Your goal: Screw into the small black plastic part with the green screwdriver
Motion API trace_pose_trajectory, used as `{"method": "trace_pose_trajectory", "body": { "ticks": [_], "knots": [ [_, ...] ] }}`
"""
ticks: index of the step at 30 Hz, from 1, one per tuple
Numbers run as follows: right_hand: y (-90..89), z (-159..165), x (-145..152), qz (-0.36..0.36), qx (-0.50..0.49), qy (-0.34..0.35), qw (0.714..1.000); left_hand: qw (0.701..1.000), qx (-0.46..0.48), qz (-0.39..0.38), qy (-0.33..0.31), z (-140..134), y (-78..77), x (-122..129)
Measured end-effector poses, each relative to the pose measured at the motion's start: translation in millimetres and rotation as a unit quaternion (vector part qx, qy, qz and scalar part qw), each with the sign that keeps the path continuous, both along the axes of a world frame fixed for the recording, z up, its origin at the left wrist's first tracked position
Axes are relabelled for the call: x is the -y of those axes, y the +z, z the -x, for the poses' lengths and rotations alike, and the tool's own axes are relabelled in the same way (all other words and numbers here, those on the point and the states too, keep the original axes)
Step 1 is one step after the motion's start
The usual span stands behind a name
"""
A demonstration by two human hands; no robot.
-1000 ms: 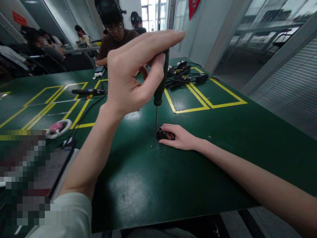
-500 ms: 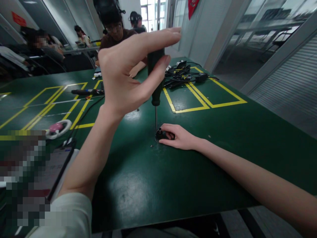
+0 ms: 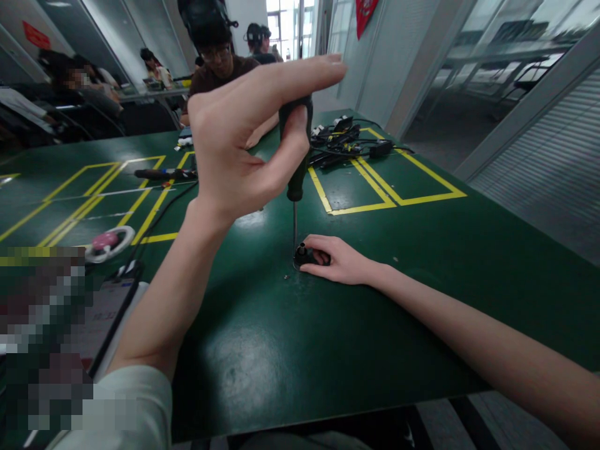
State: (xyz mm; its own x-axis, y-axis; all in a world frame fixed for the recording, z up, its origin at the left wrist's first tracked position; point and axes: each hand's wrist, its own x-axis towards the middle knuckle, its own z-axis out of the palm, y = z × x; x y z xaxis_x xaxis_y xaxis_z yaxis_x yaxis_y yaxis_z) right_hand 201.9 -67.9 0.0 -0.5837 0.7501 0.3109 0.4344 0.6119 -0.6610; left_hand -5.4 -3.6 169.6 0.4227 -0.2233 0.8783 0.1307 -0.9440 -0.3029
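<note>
My left hand (image 3: pixel 248 131) is closed around the dark handle of a screwdriver (image 3: pixel 295 181), thumb against its side and index finger stretched across the top. The screwdriver stands upright, its thin shaft running down to a small black part (image 3: pixel 304 257) on the green table. Whether the tip sits in a screw there is too small to tell. Low on the table, my right hand (image 3: pixel 340 259) pinches that black part, which has a short metal-rimmed tube sticking up. A tiny metal piece, perhaps a screw (image 3: pixel 287 276), lies just left of it.
A heap of black cables and adapters (image 3: pixel 347 140) lies at the back right of the table (image 3: pixel 375 350). On the left are a dark handled tool with a cord (image 3: pixel 162 174), a white ring with a pink middle (image 3: pixel 110 242) and a screen device (image 3: pixel 110 306). A person (image 3: pixel 220 69) sits opposite.
The thumb of my left hand has bent and slid back leftward around the screwdriver handle. My right hand and the black part stay in place.
</note>
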Motion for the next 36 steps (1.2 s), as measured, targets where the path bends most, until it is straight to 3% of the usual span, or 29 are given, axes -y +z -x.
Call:
{"method": "trace_pose_trajectory", "body": {
  "ticks": [7,12,17,22,24,28,36],
  "knots": [
    [-1.8,0,-1,-0.001,-0.004,0.001,1.000,1.000,-0.023,0.013,-0.006,3,1.8,-3],
    [-1.5,1,0,0.001,-0.004,0.000,1.000,0.999,-0.006,0.028,0.025,1,-0.9,1],
    [-0.2,0,0,-0.002,0.001,0.000,1.000,0.998,0.052,0.011,-0.021,-7,-2.5,-6],
    [0.0,0,0,-0.001,0.003,0.000,1.000,0.999,-0.023,0.023,-0.008,-3,-0.9,-11],
    [0.0,0,1,0.002,0.002,0.000,1.000,0.999,-0.020,-0.002,-0.048,-1,-0.5,-10],
    [-0.1,0,0,0.002,-0.002,0.001,1.000,1.000,-0.003,0.025,-0.005,-2,-0.9,-5],
    [0.2,0,0,0.005,0.000,0.003,1.000,0.998,0.053,-0.018,-0.012,-5,-2.6,-9]
  ]
}}
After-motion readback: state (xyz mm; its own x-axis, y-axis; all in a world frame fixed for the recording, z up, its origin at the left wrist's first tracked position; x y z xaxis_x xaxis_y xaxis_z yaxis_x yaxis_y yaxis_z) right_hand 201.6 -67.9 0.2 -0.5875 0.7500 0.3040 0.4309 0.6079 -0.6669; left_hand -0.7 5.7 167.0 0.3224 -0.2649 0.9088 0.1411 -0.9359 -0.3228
